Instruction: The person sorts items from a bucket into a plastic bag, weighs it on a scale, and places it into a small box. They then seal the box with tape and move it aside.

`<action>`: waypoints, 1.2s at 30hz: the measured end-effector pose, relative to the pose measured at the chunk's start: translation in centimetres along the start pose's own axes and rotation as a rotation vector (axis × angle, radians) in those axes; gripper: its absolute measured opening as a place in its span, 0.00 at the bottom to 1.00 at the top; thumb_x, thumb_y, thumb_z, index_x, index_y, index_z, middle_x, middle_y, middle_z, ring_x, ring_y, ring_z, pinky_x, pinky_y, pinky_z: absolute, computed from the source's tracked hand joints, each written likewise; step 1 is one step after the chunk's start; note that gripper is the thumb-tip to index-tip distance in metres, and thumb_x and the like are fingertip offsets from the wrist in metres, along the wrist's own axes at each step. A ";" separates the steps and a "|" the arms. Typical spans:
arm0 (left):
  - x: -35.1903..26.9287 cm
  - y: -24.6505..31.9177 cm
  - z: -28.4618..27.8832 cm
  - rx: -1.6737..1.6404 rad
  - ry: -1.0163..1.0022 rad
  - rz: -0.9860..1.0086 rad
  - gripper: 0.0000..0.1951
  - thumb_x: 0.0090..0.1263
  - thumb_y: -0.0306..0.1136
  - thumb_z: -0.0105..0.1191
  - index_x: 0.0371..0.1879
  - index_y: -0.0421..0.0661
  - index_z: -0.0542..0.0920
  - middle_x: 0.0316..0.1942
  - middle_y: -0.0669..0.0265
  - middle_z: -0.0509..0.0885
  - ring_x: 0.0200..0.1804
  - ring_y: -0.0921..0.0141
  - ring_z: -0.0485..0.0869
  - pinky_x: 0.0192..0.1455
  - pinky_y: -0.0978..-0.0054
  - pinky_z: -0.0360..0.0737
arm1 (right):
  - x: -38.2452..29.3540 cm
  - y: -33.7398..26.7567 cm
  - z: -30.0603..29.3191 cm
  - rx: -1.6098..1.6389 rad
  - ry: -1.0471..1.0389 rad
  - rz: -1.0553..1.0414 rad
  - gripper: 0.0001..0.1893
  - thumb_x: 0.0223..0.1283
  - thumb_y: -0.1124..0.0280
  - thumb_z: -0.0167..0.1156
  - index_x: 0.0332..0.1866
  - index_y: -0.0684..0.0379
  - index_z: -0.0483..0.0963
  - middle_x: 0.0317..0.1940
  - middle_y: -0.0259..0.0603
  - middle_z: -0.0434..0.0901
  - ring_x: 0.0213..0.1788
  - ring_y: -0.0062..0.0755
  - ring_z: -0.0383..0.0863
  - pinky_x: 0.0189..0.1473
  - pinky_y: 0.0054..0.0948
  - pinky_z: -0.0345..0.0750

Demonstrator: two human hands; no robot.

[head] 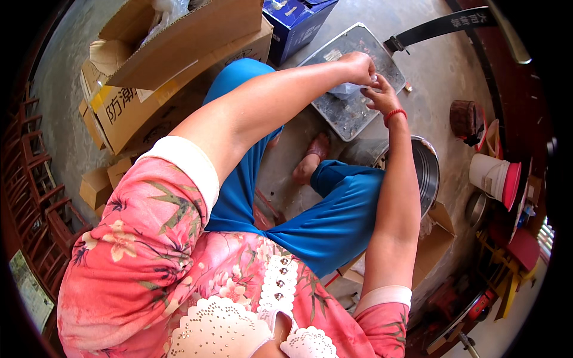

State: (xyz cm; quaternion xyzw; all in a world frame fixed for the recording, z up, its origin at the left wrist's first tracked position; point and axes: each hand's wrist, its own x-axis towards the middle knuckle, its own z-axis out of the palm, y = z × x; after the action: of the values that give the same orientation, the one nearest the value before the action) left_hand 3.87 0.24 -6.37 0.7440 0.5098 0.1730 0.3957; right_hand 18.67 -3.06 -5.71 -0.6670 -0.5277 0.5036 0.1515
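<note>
My left hand is closed, its fingertips pinching the gathered top of a clear plastic bag. A small whitish bit shows between the two hands; it looks like part of the bag, too small to be sure. My right hand, with a red beaded bracelet at the wrist, meets it there, fingertips on the bag's top and the other fingers spread. Below the hands is a dark, worn tray-like board with a pale metal rim. What the bag holds is partly hidden by my left hand and forearm.
Large cardboard boxes stand at the left, beside a blue box. A metal bucket is by my right forearm, near an open carton. A black strap reaches the board's far corner. A white pail lies further right.
</note>
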 end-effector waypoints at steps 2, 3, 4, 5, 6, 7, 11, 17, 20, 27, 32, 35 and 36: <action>0.0 0.2 -0.1 -0.098 -0.033 0.055 0.12 0.51 0.39 0.60 0.31 0.46 0.83 0.30 0.61 0.84 0.35 0.65 0.82 0.40 0.71 0.77 | 0.4 0.7 0.4 0.025 -0.028 0.028 0.18 0.54 0.67 0.61 0.50 0.53 0.70 0.42 0.31 0.74 0.42 0.25 0.75 0.35 0.30 0.78; 0.0 0.2 0.0 -0.146 -0.051 0.081 0.12 0.51 0.39 0.60 0.31 0.45 0.82 0.30 0.61 0.84 0.35 0.65 0.82 0.40 0.71 0.77 | 0.8 1.1 0.4 0.056 -0.039 0.056 0.16 0.55 0.66 0.60 0.49 0.53 0.71 0.41 0.31 0.75 0.41 0.25 0.76 0.35 0.30 0.78; 0.2 0.1 0.0 -0.177 -0.044 0.073 0.13 0.50 0.38 0.61 0.32 0.45 0.82 0.30 0.61 0.84 0.35 0.66 0.82 0.40 0.72 0.77 | 1.3 1.5 0.3 0.087 -0.050 0.084 0.15 0.56 0.65 0.59 0.48 0.53 0.71 0.40 0.31 0.76 0.41 0.25 0.76 0.35 0.30 0.78; 0.5 0.2 -0.1 -0.208 -0.038 0.065 0.14 0.50 0.38 0.61 0.33 0.44 0.82 0.29 0.62 0.84 0.35 0.66 0.82 0.40 0.72 0.77 | 1.7 1.8 0.3 0.094 -0.037 0.072 0.13 0.57 0.64 0.58 0.47 0.54 0.72 0.39 0.31 0.76 0.40 0.24 0.76 0.35 0.31 0.78; 0.7 0.1 -0.1 -0.240 -0.033 0.057 0.15 0.49 0.38 0.61 0.34 0.44 0.81 0.29 0.62 0.84 0.35 0.66 0.83 0.40 0.72 0.77 | 2.0 2.0 0.2 0.101 -0.024 0.062 0.11 0.59 0.63 0.57 0.45 0.54 0.72 0.39 0.31 0.77 0.39 0.24 0.76 0.36 0.31 0.78; 0.8 0.1 -0.1 -0.158 0.002 0.069 0.17 0.49 0.38 0.62 0.37 0.44 0.80 0.30 0.61 0.83 0.36 0.65 0.82 0.41 0.71 0.77 | 2.2 2.2 0.0 0.109 -0.010 0.052 0.10 0.60 0.63 0.56 0.43 0.54 0.73 0.38 0.31 0.77 0.38 0.24 0.77 0.36 0.31 0.78; 0.8 -1.7 -0.3 0.259 -0.089 -0.016 0.27 0.45 0.37 0.64 0.48 0.46 0.74 0.36 0.58 0.82 0.43 0.62 0.81 0.45 0.68 0.77 | 2.0 1.0 -0.2 0.174 0.031 -0.001 0.09 0.60 0.64 0.53 0.39 0.57 0.74 0.35 0.33 0.79 0.35 0.23 0.77 0.36 0.26 0.76; -1.5 -1.0 -1.2 0.396 -0.352 0.026 0.31 0.43 0.42 0.65 0.51 0.52 0.74 0.42 0.56 0.81 0.49 0.60 0.78 0.52 0.65 0.73 | -0.3 -3.1 -1.2 0.290 0.027 -0.149 0.09 0.57 0.66 0.53 0.34 0.59 0.75 0.31 0.34 0.79 0.33 0.21 0.77 0.35 0.21 0.72; -1.0 -0.8 -0.9 0.196 -0.340 0.108 0.23 0.51 0.48 0.60 0.45 0.51 0.78 0.42 0.56 0.81 0.48 0.60 0.78 0.51 0.65 0.73 | -1.0 -3.9 -1.7 0.477 0.042 -0.213 0.10 0.57 0.67 0.51 0.38 0.62 0.73 0.33 0.36 0.78 0.35 0.25 0.77 0.39 0.24 0.73; 0.4 0.3 -0.7 -0.162 -0.137 0.058 0.19 0.63 0.52 0.47 0.38 0.50 0.83 0.39 0.58 0.82 0.43 0.63 0.80 0.48 0.68 0.73 | -0.4 -2.6 -3.8 0.348 0.172 -0.289 0.27 0.46 0.78 0.54 0.57 0.58 0.66 0.45 0.43 0.74 0.45 0.32 0.75 0.46 0.28 0.74; 1.9 0.9 -0.4 -0.366 0.121 0.083 0.21 0.61 0.53 0.49 0.38 0.47 0.82 0.34 0.57 0.83 0.40 0.63 0.82 0.45 0.68 0.74 | 1.2 0.4 -1.4 -0.351 0.143 -0.378 0.36 0.41 0.70 0.65 0.61 0.59 0.61 0.54 0.52 0.70 0.56 0.40 0.70 0.55 0.30 0.69; 0.4 3.4 -0.6 -0.313 0.227 0.046 0.21 0.60 0.53 0.51 0.38 0.46 0.81 0.34 0.55 0.83 0.41 0.60 0.81 0.46 0.68 0.74 | 0.9 -1.7 -1.1 -0.343 -0.012 -0.440 0.33 0.43 0.67 0.66 0.59 0.60 0.64 0.53 0.49 0.70 0.58 0.39 0.68 0.58 0.31 0.65; 0.4 3.9 -0.5 -0.275 0.284 0.084 0.21 0.58 0.52 0.52 0.38 0.48 0.82 0.37 0.55 0.82 0.42 0.57 0.80 0.47 0.68 0.74 | 1.2 -1.9 -1.4 -0.316 -0.086 -0.452 0.32 0.44 0.67 0.66 0.58 0.60 0.64 0.53 0.48 0.70 0.58 0.38 0.67 0.59 0.31 0.64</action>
State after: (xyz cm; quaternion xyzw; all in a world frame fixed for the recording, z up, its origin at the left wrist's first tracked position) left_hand 6.19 0.16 -3.12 0.6718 0.5004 0.3607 0.4101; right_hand 18.71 -0.80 -4.25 -0.5256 -0.7412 0.3963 0.1317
